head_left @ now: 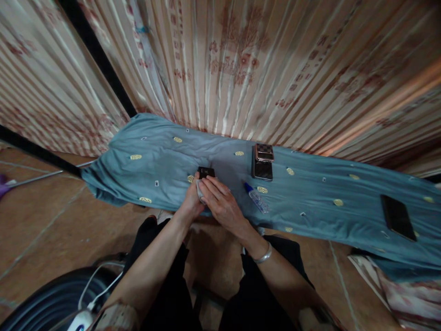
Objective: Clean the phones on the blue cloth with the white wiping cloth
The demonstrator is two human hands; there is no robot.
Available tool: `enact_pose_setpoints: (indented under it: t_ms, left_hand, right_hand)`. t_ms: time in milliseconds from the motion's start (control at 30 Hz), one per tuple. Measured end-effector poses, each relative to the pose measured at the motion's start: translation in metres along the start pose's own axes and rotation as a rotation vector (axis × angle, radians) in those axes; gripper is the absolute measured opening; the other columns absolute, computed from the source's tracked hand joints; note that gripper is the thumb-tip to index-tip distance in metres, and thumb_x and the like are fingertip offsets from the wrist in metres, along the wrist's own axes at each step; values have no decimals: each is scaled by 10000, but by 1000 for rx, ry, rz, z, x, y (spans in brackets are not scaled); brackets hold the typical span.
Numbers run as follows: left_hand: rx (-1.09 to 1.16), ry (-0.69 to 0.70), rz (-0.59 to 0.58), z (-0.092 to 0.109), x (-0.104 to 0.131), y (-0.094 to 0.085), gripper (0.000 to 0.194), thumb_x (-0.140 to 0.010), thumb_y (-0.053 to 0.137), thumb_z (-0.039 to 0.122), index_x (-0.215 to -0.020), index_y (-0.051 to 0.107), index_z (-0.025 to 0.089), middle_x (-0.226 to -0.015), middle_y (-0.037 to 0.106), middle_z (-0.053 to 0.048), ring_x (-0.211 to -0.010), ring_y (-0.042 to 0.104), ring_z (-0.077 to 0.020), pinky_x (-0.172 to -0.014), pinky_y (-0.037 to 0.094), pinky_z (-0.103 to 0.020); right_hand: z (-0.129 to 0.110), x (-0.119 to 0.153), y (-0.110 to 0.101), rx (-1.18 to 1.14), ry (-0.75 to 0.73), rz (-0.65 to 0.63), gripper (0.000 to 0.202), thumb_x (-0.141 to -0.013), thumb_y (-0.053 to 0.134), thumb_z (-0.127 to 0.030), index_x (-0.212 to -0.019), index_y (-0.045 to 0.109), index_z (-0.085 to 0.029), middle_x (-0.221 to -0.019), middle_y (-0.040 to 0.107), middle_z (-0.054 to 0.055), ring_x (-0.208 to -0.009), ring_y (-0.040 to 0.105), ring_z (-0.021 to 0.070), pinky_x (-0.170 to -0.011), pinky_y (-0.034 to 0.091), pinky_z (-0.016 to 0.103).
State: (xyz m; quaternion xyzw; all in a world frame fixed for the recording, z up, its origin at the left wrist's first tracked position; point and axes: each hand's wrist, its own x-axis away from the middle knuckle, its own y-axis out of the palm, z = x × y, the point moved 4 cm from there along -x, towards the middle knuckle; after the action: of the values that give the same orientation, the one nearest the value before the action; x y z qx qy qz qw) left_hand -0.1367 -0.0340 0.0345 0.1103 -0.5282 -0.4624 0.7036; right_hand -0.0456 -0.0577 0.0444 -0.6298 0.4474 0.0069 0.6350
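Note:
Close together over the front part of the blue cloth [220,161], my two hands meet at a small black device [206,172]. My left hand [193,200] is wrapped round its lower part. A whitish cloth or tissue [200,191] shows between the hands. My right hand [222,200] lies over it with its fingers together, pressing the cloth against the device. Most of the device is hidden under the fingers. To the right, a clear bottle with a blue cap [258,198] lies on its side, touched by neither hand.
Behind the bottle, a folding phone [263,154] with a checkered part rests partly over a dark phone-like object [262,171]. Another black phone [398,217] lies far right. A patterned curtain [237,69] hangs behind. Dark coiled tubing [58,299] and a white cable [103,294] are lower left.

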Motion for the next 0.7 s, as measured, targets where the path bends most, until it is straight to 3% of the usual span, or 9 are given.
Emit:
enact_pose_setpoints:
  t_ms: [167,267,467,600,700]
  left_hand:
    - [8,-7,-43,8,0,1,445,-1045,380,368,-830,684,125,-674,704,-53,-597,679,-129,-619,562,-210]
    - [35,16,-46,11,-2,-2,401,-1032,420,351,-807,667,130,-639,677,-29,-515,624,-104,-548,530,-193]
    - [35,29,-59,6,-8,-2,392,-1003,482,407,-799,675,133,-664,687,-43,-551,638,-127,-598,542,-227]
    - [-14,29,-87,-2,-14,-2,401,-1001,471,437,-910,702,122,-763,729,-71,-773,724,-183,-771,580,-283]
    - [-78,104,-113,-7,-22,-8,297,-940,600,423,-941,701,143,-831,746,-53,-900,726,-193,-861,568,-293]
  right_hand:
    - [10,5,-5,-14,18,3,431,-1048,470,-220,-1466,527,-128,-1451,610,134,-1451,465,245,-1217,434,425]
    - [15,9,-5,-29,41,22,439,-1050,465,-224,-1480,514,-153,-1454,608,121,-1442,475,244,-1211,444,433]
    - [21,14,4,-173,133,42,440,-1060,392,-227,-1466,536,-137,-1425,626,147,-1424,497,244,-1199,460,440]
    - [25,14,10,-317,231,63,449,-1069,361,-292,-1464,546,-183,-1421,633,124,-1399,525,238,-1202,440,468]
    - [31,14,12,-422,332,100,445,-1070,363,-354,-1454,560,-246,-1409,649,75,-1367,557,212,-1186,449,429]
